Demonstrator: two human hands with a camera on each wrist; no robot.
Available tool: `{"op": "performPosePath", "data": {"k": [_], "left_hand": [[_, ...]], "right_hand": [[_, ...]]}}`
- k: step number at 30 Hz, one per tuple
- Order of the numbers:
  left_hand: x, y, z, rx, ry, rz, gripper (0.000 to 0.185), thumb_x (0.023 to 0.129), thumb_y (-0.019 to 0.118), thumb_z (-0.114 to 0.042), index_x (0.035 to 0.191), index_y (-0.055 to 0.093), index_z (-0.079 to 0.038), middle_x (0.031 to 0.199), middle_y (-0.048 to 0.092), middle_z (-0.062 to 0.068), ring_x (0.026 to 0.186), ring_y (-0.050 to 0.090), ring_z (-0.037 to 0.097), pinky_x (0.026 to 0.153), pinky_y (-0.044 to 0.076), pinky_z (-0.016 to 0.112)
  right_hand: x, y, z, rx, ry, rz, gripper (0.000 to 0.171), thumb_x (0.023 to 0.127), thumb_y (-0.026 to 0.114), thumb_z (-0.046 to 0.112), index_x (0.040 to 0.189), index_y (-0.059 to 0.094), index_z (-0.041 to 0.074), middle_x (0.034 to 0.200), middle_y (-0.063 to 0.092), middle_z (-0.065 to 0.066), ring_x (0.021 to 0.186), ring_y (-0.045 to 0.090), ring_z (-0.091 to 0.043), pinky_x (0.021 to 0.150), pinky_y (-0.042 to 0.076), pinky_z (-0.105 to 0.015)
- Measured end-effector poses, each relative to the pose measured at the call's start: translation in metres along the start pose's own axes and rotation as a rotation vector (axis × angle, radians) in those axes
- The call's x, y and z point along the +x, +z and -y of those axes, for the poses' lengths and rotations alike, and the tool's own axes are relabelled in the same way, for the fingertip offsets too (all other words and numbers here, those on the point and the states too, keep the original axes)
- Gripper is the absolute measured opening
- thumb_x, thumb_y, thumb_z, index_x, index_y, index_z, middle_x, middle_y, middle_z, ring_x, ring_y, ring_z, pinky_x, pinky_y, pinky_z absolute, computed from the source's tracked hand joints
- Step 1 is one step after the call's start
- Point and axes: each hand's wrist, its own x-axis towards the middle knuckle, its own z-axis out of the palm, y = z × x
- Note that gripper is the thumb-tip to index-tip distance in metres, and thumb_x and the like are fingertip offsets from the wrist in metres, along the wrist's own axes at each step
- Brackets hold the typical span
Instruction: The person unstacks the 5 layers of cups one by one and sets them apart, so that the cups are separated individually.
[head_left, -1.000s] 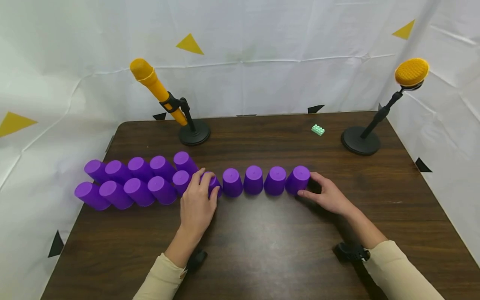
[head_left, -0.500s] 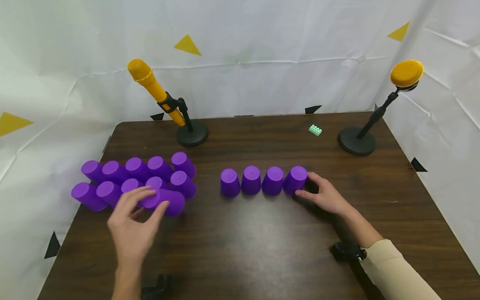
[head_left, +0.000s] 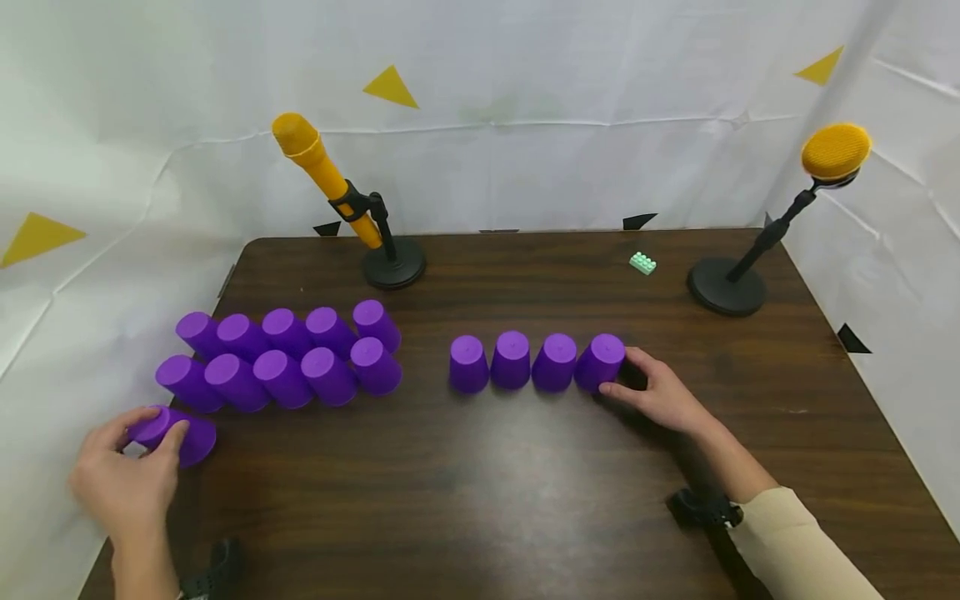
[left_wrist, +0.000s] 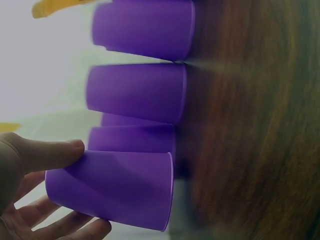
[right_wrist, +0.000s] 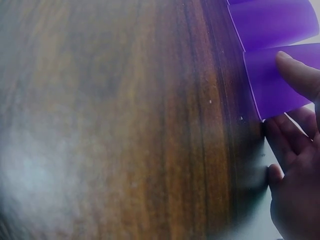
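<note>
At the table's left edge my left hand (head_left: 127,475) grips an upside-down purple cup (left_wrist: 110,187) near its closed end, thumb on one side and fingers on the other. Just beyond it stand two rows of upturned purple cups (head_left: 281,377). To the right of centre, a shorter row of upturned purple cups (head_left: 512,362) stands side by side. The rightmost purple cup (head_left: 600,360) of that row is between the thumb and fingers of my right hand (head_left: 663,400); the right wrist view shows the thumb laid along its side.
A yellow microphone (head_left: 318,171) on a black stand is at the back left. Another round yellow microphone (head_left: 836,152) on a stand is at the back right. A small mint toy brick (head_left: 642,263) lies near the rear edge of the brown table (head_left: 480,492). White sheeting hangs behind.
My left hand has carried one cup from the left end of the shorter row leftward to the front of the two rows. The right hand has stayed at its cup.
</note>
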Motion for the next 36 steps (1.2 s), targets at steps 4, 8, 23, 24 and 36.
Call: {"op": "performPosePath", "data": {"k": [4, 8, 23, 24, 36], "left_hand": [[0.009, 0.008, 0.004, 0.010, -0.055, 0.027, 0.041, 0.072, 0.088, -0.024, 0.109, 0.076, -0.012, 0.117, 0.068, 0.008, 0.086, 0.051, -0.008, 0.079, 0.037, 0.010], [0.011, 0.010, 0.003, 0.023, -0.083, 0.040, 0.042, 0.074, 0.086, -0.022, 0.113, 0.074, -0.012, 0.122, 0.067, 0.010, 0.102, 0.061, 0.015, 0.085, 0.038, 0.013], [-0.025, -0.003, -0.060, -0.361, 0.224, -0.228, 0.047, 0.075, 0.078, -0.009, 0.120, 0.067, -0.016, 0.116, 0.064, -0.003, 0.109, 0.059, 0.016, 0.081, 0.048, 0.018], [-0.035, -0.002, -0.074, -0.440, 0.281, -0.226, 0.044, 0.076, 0.076, -0.005, 0.119, 0.067, -0.011, 0.115, 0.064, 0.000, 0.108, 0.060, 0.019, 0.083, 0.050, 0.020], [-0.142, 0.103, -0.154, -0.561, 0.581, 0.655, 0.061, 0.080, 0.079, -0.004, 0.134, 0.051, -0.010, 0.131, 0.053, 0.008, 0.123, 0.051, 0.025, 0.089, 0.053, 0.046]], "right_hand": [[-0.001, 0.000, 0.000, 0.010, -0.002, -0.001, 0.066, 0.090, 0.073, 0.029, 0.144, 0.046, 0.003, 0.139, 0.052, -0.019, 0.133, 0.041, -0.039, 0.108, 0.029, -0.061], [-0.001, 0.000, 0.001, 0.012, -0.001, 0.003, 0.064, 0.090, 0.073, 0.028, 0.143, 0.047, 0.003, 0.138, 0.053, -0.019, 0.133, 0.042, -0.039, 0.107, 0.029, -0.061], [-0.002, 0.002, 0.002, 0.035, -0.009, 0.002, 0.059, 0.089, 0.075, 0.024, 0.138, 0.050, 0.003, 0.132, 0.056, -0.018, 0.129, 0.046, -0.037, 0.107, 0.030, -0.060], [-0.002, 0.002, 0.001, 0.031, -0.011, 0.000, 0.058, 0.089, 0.075, 0.024, 0.138, 0.051, 0.003, 0.132, 0.057, -0.018, 0.129, 0.046, -0.037, 0.107, 0.030, -0.060], [0.001, 0.001, -0.001, 0.001, -0.033, -0.018, 0.056, 0.089, 0.074, 0.025, 0.135, 0.053, 0.002, 0.129, 0.058, -0.018, 0.127, 0.047, -0.038, 0.106, 0.031, -0.060]]}}
